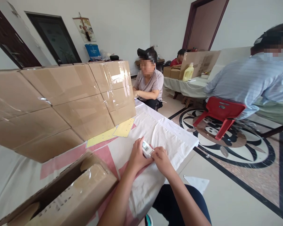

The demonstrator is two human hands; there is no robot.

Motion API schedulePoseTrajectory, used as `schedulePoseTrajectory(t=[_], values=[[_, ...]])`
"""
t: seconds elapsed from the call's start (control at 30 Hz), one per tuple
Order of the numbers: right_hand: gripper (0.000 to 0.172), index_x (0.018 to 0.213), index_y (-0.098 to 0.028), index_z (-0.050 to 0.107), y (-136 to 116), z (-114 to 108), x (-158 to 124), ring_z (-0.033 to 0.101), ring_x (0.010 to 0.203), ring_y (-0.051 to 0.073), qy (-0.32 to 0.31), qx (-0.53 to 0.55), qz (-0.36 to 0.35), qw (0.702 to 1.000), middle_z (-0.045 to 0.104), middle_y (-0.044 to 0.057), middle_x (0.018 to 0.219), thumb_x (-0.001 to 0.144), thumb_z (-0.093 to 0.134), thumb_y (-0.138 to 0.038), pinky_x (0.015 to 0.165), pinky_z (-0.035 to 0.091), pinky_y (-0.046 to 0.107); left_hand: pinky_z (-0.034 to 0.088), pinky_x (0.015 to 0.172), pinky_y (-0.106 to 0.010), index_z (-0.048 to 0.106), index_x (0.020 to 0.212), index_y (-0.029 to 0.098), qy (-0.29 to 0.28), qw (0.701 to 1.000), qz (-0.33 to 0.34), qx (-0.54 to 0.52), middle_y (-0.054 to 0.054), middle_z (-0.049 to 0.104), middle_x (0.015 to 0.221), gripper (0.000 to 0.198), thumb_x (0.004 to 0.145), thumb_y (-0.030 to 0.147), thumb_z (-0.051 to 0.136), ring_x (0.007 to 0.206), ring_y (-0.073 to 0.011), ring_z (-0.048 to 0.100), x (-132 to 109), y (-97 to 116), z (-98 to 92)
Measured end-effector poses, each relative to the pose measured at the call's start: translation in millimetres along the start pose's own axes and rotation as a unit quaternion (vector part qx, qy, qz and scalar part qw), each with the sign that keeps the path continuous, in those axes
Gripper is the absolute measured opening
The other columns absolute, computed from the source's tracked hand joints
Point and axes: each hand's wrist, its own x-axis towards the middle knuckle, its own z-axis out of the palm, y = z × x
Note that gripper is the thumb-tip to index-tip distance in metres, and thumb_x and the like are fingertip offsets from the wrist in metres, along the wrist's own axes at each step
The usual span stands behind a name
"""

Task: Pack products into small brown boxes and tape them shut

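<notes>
My left hand (137, 155) and my right hand (162, 160) meet over the table's near edge, both closed on a small white device (147, 148) with a little screen. The left fingers wrap its upper end, the right fingers pinch its lower end. Under them lies a white cloth (169, 138) spread over the table.
A taped cardboard partition (61, 103) stands across the table. An open cardboard box (68, 191) sits at my near left. A yellow sheet (124, 128) lies by the partition. One person sits at the table's far end (149, 83); another sits on a red stool (219, 114) at the right.
</notes>
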Motion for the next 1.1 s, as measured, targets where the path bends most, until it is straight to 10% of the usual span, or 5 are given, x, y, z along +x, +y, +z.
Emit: schedulePoseTrajectory(t=[1.1], values=[[0.021, 0.064, -0.020, 0.052, 27, 2, 2, 0.054, 0.113, 0.028, -0.020, 0.084, -0.055, 0.995, 0.061, 0.010, 0.113, 0.084, 0.049, -0.027, 0.108, 0.037, 0.051, 0.040, 0.116, -0.052, 0.022, 0.159, 0.026, -0.001, 1.000, 0.019, -0.022, -0.015, 0.039, 0.151, 0.106, 0.071, 0.033, 0.081, 0.144, -0.0342, 0.040, -2, -1, -2.2]])
